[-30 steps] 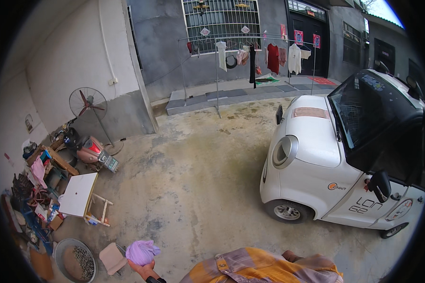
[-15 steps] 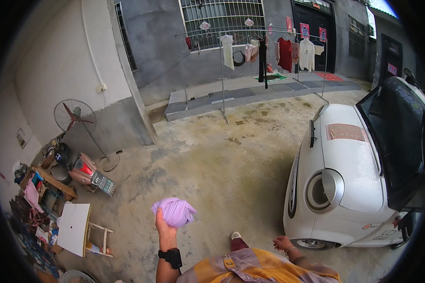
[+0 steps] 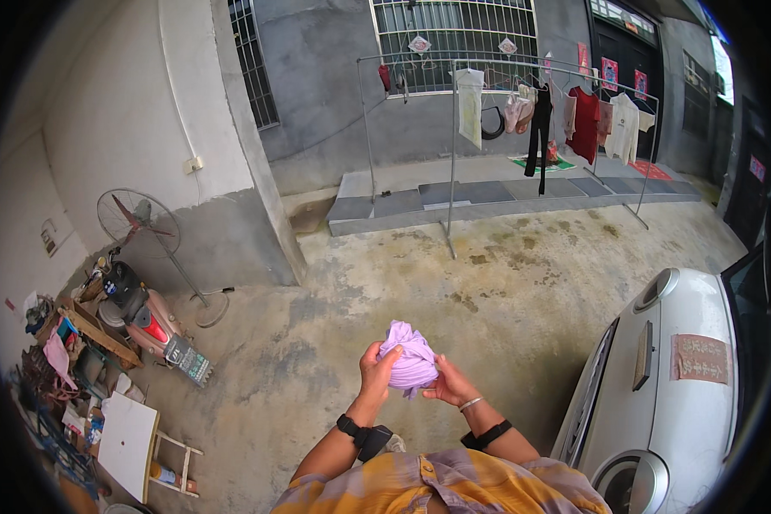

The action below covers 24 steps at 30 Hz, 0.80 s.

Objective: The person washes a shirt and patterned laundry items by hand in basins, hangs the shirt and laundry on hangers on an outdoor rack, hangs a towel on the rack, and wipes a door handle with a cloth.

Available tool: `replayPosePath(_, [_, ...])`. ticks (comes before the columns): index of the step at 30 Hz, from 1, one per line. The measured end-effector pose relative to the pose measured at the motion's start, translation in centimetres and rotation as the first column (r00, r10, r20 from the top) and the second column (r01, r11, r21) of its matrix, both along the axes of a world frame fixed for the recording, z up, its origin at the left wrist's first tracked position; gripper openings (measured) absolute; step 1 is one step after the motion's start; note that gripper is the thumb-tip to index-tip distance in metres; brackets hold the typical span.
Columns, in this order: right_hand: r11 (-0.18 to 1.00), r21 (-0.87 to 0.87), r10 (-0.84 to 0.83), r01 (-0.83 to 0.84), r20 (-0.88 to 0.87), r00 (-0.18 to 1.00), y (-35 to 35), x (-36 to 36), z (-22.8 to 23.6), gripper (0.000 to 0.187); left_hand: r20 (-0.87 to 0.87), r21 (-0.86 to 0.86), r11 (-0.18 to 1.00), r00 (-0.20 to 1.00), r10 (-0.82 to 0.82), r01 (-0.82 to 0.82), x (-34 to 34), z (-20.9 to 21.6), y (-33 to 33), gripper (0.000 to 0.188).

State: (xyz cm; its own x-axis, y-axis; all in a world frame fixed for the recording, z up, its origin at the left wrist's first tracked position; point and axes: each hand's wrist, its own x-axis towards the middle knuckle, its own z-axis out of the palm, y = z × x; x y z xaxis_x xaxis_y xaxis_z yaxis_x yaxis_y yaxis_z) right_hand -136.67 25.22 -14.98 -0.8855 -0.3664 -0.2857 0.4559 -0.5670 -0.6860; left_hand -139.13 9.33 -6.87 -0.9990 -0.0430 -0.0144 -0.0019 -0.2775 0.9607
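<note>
A lilac bundle of cloth, folded and twisted into a ball, is up in front of my body. My left hand grips it from the left, thumb lying over its near side. On the other side my right hand has its fingers closed on the bundle's lower right edge. Black bands circle both wrists. The fingers behind the cloth are hidden.
Ahead stands a metal drying rack hung with clothes, before a tiled step. A white car is close on the right. To the left are a standing fan, a scooter and a white-topped table beside clutter.
My right hand has come up from beside the car and taken hold of the cloth. My left hand has brought the bundle rightward. The view has turned left and moved toward the rack.
</note>
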Motion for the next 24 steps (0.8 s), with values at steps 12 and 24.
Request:
replayPosePath(12, [0.930,-0.314,-0.231,0.193,-0.090,0.969,-2.3,-41.0,-1.7,0.054,-0.374,-0.816,0.577,0.729,-0.574,0.036,-42.2,-2.1,-1.5,0.045])
replayPosePath(24, [0.827,-0.277,-0.541,0.489,-0.153,0.827,11.7,-81.5,-5.5,0.031,-0.220,-0.795,0.589,0.837,-0.502,0.144,-82.5,-9.3,9.7,0.061])
